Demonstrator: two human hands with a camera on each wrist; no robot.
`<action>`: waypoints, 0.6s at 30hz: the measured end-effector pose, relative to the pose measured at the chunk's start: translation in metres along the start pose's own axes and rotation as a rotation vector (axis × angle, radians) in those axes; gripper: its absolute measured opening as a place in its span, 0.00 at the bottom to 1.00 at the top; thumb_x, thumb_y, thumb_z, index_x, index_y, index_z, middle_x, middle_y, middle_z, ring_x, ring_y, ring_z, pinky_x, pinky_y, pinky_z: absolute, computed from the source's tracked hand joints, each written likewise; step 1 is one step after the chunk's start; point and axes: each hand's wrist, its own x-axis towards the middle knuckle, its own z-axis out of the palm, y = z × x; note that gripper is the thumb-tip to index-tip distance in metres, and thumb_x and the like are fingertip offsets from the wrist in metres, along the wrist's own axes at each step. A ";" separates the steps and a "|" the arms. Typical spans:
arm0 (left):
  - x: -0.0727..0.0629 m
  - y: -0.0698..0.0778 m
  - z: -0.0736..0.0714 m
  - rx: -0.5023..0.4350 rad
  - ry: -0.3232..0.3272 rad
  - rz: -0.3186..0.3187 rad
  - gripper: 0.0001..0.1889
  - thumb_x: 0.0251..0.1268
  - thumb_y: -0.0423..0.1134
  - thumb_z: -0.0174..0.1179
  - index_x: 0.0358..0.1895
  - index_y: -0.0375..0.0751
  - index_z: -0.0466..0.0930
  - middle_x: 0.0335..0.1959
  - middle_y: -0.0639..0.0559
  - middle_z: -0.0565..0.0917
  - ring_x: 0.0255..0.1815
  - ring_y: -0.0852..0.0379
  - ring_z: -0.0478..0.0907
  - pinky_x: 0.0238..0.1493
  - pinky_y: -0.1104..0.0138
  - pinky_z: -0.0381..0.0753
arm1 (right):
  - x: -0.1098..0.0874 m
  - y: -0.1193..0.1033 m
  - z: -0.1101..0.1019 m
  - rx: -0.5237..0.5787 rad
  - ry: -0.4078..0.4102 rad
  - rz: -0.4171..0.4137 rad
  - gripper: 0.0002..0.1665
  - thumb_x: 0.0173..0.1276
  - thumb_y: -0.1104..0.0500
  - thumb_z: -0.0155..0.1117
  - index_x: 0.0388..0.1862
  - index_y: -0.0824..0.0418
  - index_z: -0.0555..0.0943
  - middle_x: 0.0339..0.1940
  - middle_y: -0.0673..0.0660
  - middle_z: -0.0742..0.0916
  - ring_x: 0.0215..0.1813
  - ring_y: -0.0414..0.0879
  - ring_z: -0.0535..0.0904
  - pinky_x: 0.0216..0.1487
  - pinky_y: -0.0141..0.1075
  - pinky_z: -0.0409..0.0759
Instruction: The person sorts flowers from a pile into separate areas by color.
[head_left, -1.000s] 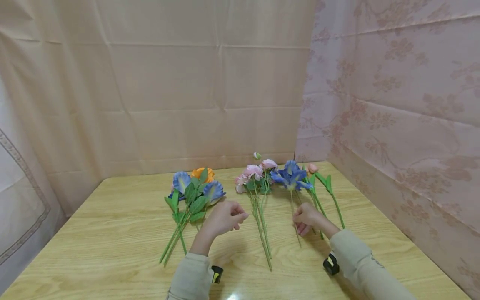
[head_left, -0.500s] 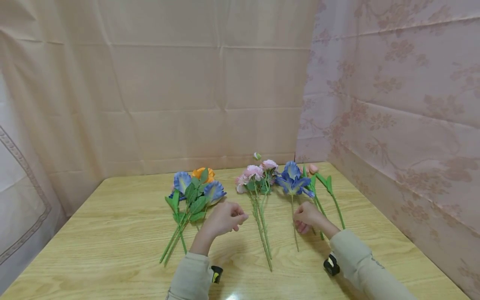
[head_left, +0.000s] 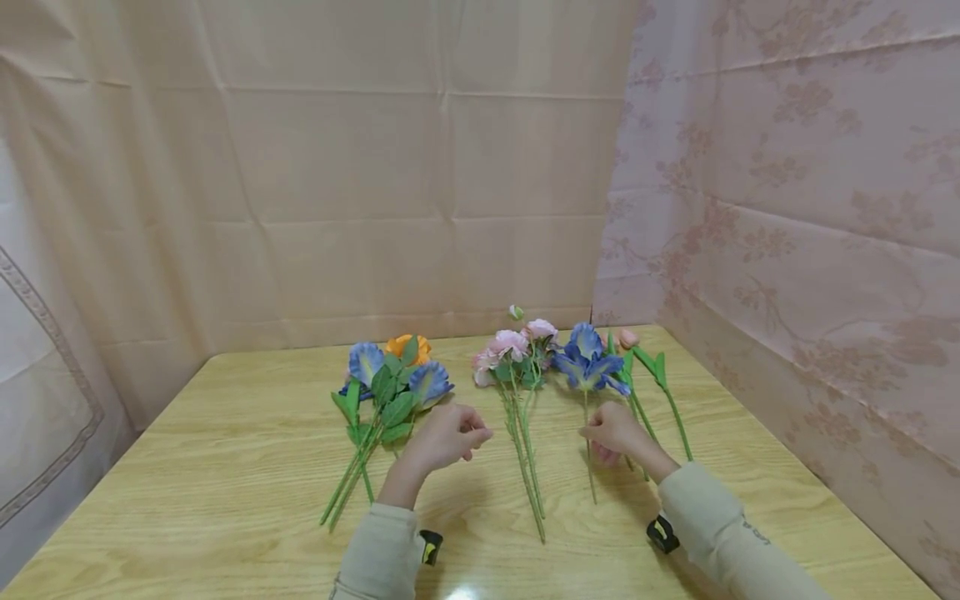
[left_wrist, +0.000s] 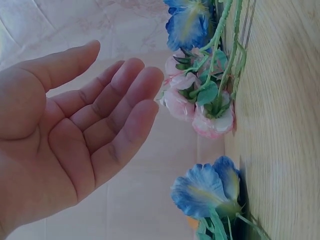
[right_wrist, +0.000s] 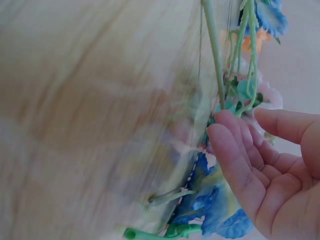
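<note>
My right hand [head_left: 617, 432] hovers over the stem of a blue iris [head_left: 588, 367] lying on the table. In the right wrist view its thumb and fingers [right_wrist: 240, 160] are loosely bent and apart, and part of a green stem [right_wrist: 215, 55] passes behind the fingertips. My left hand [head_left: 447, 435] hangs relaxed between two groups of flowers, holding nothing, its palm and loosely bent fingers [left_wrist: 125, 110] plain in the left wrist view. Pink peonies [head_left: 510, 346] on long stems lie between the hands.
Left of my left hand lies a bundle with blue irises [head_left: 430, 382], an orange flower [head_left: 408, 347] and green leaves. Tulips [head_left: 628, 337] with green stems lie at the right. The wooden table [head_left: 225, 467] meets cloth hangings [head_left: 337, 208] at its back and right.
The blue iris has turned and settled slightly to the right, and my right hand's fingers have loosened from its stem. My left hand has hardly moved.
</note>
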 end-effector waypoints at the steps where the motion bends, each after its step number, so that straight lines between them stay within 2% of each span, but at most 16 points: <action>1: 0.000 -0.001 -0.001 0.006 0.005 -0.002 0.09 0.62 0.40 0.55 0.31 0.38 0.78 0.22 0.51 0.77 0.21 0.52 0.77 0.20 0.67 0.72 | -0.001 -0.001 0.001 -0.025 0.013 -0.016 0.16 0.58 0.64 0.61 0.12 0.67 0.74 0.07 0.55 0.77 0.11 0.45 0.75 0.14 0.36 0.76; 5: 0.000 -0.006 -0.005 0.034 0.054 -0.027 0.08 0.61 0.39 0.56 0.31 0.38 0.78 0.22 0.53 0.76 0.22 0.52 0.77 0.20 0.67 0.72 | -0.004 -0.004 0.004 -0.071 0.038 -0.080 0.16 0.57 0.63 0.62 0.12 0.66 0.74 0.06 0.54 0.76 0.10 0.44 0.74 0.14 0.35 0.75; 11: -0.004 -0.017 -0.017 0.210 0.213 -0.070 0.06 0.58 0.37 0.59 0.28 0.38 0.80 0.22 0.54 0.76 0.23 0.59 0.72 0.24 0.66 0.71 | -0.007 -0.009 0.006 -0.050 0.020 -0.114 0.13 0.58 0.64 0.61 0.15 0.66 0.75 0.07 0.54 0.77 0.11 0.45 0.75 0.14 0.35 0.75; 17: -0.011 -0.031 -0.033 0.288 0.317 -0.212 0.05 0.56 0.35 0.60 0.26 0.36 0.79 0.23 0.51 0.78 0.25 0.55 0.74 0.25 0.62 0.73 | -0.008 -0.014 0.008 0.000 -0.035 -0.056 0.13 0.60 0.63 0.60 0.18 0.68 0.76 0.11 0.57 0.78 0.14 0.45 0.75 0.17 0.37 0.76; 18: -0.013 -0.035 -0.036 0.293 0.324 -0.248 0.07 0.56 0.35 0.60 0.23 0.37 0.77 0.20 0.52 0.76 0.23 0.56 0.73 0.22 0.63 0.72 | -0.008 -0.014 0.008 -0.002 -0.037 -0.055 0.13 0.60 0.63 0.60 0.18 0.68 0.77 0.12 0.57 0.78 0.14 0.45 0.75 0.17 0.37 0.76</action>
